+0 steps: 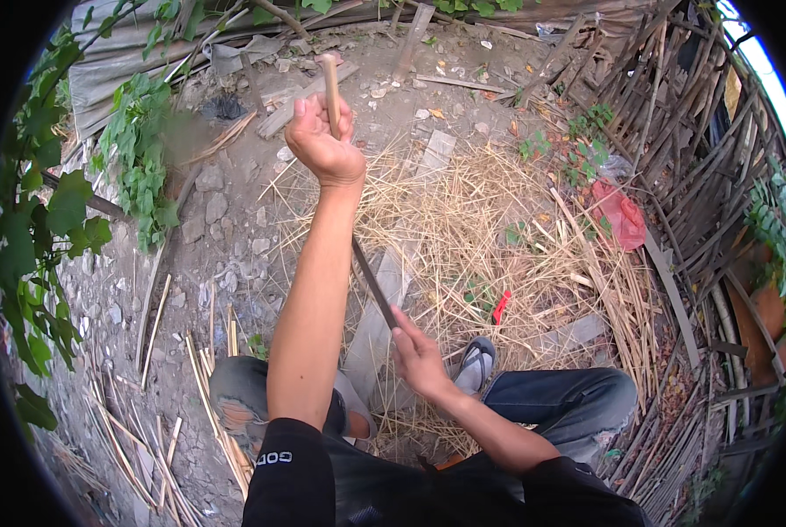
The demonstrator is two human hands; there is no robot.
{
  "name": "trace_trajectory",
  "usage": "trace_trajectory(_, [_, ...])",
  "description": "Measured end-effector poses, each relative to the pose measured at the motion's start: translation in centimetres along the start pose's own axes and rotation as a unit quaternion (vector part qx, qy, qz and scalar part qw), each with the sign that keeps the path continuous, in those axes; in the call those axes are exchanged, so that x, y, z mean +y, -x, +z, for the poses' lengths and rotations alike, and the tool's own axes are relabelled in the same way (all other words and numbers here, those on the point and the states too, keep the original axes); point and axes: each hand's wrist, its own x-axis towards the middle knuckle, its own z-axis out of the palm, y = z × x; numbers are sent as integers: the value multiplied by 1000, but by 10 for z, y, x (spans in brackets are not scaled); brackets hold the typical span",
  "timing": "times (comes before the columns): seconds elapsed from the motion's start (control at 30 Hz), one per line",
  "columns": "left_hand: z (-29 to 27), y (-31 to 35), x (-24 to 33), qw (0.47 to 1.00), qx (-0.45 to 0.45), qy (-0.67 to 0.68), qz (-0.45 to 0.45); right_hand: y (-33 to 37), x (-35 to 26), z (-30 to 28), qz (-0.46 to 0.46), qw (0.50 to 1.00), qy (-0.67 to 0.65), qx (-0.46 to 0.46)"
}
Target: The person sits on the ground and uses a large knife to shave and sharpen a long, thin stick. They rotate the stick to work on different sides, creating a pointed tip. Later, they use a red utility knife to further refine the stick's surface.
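My left hand is raised in front of me, its fingers closed around a pale, round-ended wooden stick that points up and away. Lower and to the right, my right hand is closed on the near end of a long, narrow, dark blade. The blade slants up to the left, and its far part passes behind my left forearm. Whether it joins the wooden stick, I cannot tell. Beneath both hands lies a weathered board on the ground, between my bent legs.
Straw-like shavings cover the ground ahead. A red object lies among them, with a red plastic bag farther right. Stacked sticks line the right side. Thin strips lie by my left knee; leafy vines hang at left.
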Motion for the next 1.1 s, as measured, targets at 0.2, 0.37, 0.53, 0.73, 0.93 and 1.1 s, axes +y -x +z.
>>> trace_trajectory(0.2, [-19, -9, 4, 999, -4, 40, 17, 1, -131, 0, 60, 964, -260, -9])
trace_trajectory(0.37, [-16, -12, 6, 999, -17, 43, 1, 29, -220, 1, -497, 847, -171, 75])
trace_trajectory(0.53, [-12, -11, 5, 999, 0, 39, -11, -8, -11, 11, -191, 978, -54, 67])
trace_trajectory(0.73, [-51, -29, 19, 999, 1, 42, 11, 1, -9, -30, 139, 978, -126, 90])
trace_trajectory(0.93, [-60, -25, 32, 994, -74, 51, -58, 19, -199, -15, -379, 908, -146, 105])
trace_trajectory(1.1, [-46, -22, 27, 990, -104, 72, -64, 15, -114, 21, -423, 869, -214, 139])
